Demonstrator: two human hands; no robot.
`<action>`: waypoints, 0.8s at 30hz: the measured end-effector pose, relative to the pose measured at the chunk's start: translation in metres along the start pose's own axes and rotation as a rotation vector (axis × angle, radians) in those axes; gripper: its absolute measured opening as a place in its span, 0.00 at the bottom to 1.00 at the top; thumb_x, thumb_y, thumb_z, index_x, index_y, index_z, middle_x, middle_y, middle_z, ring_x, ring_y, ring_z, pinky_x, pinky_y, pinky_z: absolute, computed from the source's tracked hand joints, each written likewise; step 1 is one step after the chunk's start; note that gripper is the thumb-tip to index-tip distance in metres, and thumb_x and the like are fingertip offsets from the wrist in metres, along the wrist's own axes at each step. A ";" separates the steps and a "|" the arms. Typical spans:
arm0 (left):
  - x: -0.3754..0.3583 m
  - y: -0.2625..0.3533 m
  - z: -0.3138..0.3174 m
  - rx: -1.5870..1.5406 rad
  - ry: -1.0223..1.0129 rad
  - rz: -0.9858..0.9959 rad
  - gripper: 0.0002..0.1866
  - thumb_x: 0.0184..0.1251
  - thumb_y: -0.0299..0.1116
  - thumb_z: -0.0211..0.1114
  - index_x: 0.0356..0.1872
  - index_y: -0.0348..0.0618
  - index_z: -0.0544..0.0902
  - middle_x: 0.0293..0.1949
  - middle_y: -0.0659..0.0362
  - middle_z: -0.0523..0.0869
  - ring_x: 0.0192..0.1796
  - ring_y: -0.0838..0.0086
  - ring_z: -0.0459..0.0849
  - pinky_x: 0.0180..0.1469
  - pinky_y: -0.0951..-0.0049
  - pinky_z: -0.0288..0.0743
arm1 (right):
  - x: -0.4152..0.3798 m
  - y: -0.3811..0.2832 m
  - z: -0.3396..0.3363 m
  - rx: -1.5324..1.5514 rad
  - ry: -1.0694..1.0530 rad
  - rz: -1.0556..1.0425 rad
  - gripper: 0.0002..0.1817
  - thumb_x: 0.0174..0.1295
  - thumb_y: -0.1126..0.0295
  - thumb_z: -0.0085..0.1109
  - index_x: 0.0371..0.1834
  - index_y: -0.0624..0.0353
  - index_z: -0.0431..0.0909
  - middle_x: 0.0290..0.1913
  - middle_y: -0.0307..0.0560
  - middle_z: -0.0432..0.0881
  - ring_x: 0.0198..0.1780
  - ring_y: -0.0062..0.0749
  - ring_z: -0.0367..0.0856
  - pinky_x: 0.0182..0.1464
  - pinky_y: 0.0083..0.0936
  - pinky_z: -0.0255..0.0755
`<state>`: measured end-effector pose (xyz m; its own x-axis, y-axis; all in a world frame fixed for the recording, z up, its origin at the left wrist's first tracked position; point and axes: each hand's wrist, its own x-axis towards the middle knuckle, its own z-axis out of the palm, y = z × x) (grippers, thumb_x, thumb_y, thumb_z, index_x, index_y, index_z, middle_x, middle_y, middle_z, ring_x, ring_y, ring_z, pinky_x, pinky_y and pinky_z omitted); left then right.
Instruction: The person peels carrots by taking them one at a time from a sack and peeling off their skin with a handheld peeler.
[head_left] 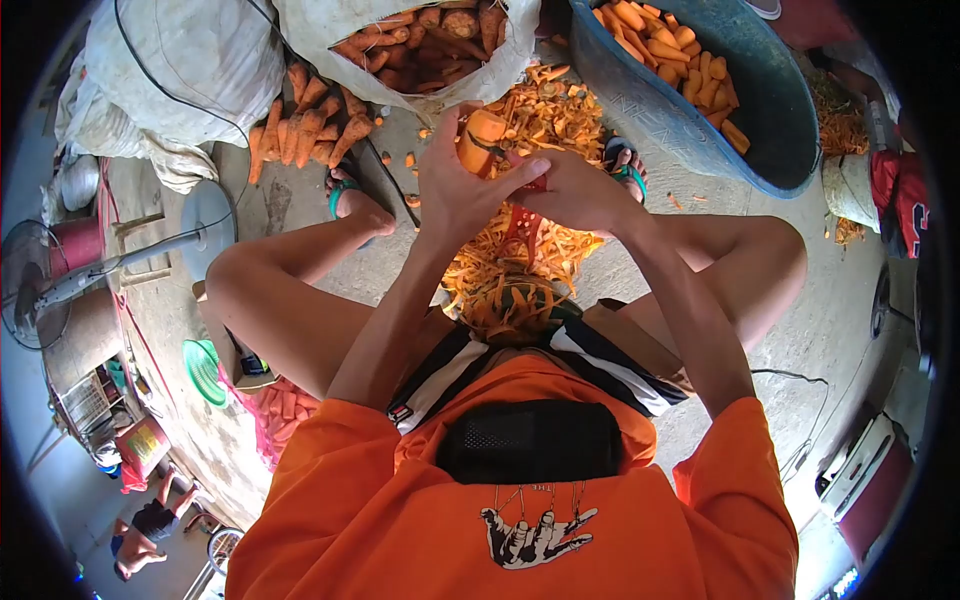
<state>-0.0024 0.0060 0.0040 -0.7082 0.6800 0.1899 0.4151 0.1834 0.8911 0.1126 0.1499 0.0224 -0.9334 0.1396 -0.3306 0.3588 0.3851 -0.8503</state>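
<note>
Tub (pixel 650 125) has smooth carrots (pixel 660 45), sack (pixel 315 60) rough ones (pixel 400 65), shavings (pixel 560 110) heaped below. Both hands closed: right hand (pixel 580 190) on red peeler (pixel 521 236), left hand (pixel 449 180) round a carrot (pixel 486 126) over the shavings, blade contact unclear. Risk: left thumb (pixel 530 172) close to peeler; loose grip could let carrot twist, stroke skip, thumb nicked.

Possibly a produce workshop: sacks (pixel 185 70), peelings (pixel 555 118).

One head-worn camera looked forward and steeply down, its wide, round field dark at the corners. The shirt (pixel 440 512) came nearest, at bottom centre; the left hand (pixel 450 178) and right hand (pixel 588 190) were farther, upper centre; the tub (pixel 655 142), beyond, upper right.
</note>
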 end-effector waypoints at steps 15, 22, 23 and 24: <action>0.012 0.011 -0.020 0.016 -0.084 -0.114 0.39 0.48 0.64 0.83 0.43 0.36 0.80 0.29 0.57 0.85 0.34 0.70 0.86 0.40 0.65 0.80 | 0.000 -0.007 0.005 -0.057 -0.065 -0.034 0.22 0.66 0.53 0.68 0.50 0.62 0.82 0.40 0.57 0.86 0.39 0.45 0.85 0.46 0.37 0.77; 0.011 0.010 -0.028 0.105 -0.177 -0.140 0.34 0.52 0.60 0.81 0.42 0.36 0.84 0.33 0.58 0.88 0.34 0.73 0.85 0.40 0.71 0.79 | -0.002 0.000 0.000 0.165 -0.155 -0.021 0.23 0.69 0.53 0.67 0.55 0.62 0.82 0.45 0.50 0.89 0.45 0.34 0.86 0.50 0.32 0.77; 0.011 0.011 -0.028 0.083 -0.188 -0.167 0.31 0.56 0.55 0.82 0.44 0.35 0.85 0.35 0.60 0.88 0.37 0.78 0.84 0.41 0.74 0.78 | -0.002 0.003 -0.002 0.206 -0.187 -0.044 0.23 0.69 0.53 0.67 0.56 0.62 0.83 0.46 0.48 0.89 0.46 0.32 0.86 0.51 0.32 0.77; 0.012 0.013 -0.028 0.082 -0.187 -0.168 0.31 0.56 0.55 0.82 0.44 0.35 0.85 0.35 0.60 0.88 0.37 0.78 0.84 0.41 0.74 0.78 | -0.004 0.002 -0.004 0.199 -0.188 -0.054 0.23 0.70 0.53 0.66 0.57 0.60 0.84 0.46 0.47 0.89 0.46 0.32 0.86 0.52 0.31 0.77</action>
<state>-0.0215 -0.0033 0.0298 -0.6565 0.7530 -0.0443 0.3506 0.3567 0.8659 0.1168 0.1534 0.0233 -0.9399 -0.0550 -0.3369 0.3205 0.1976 -0.9264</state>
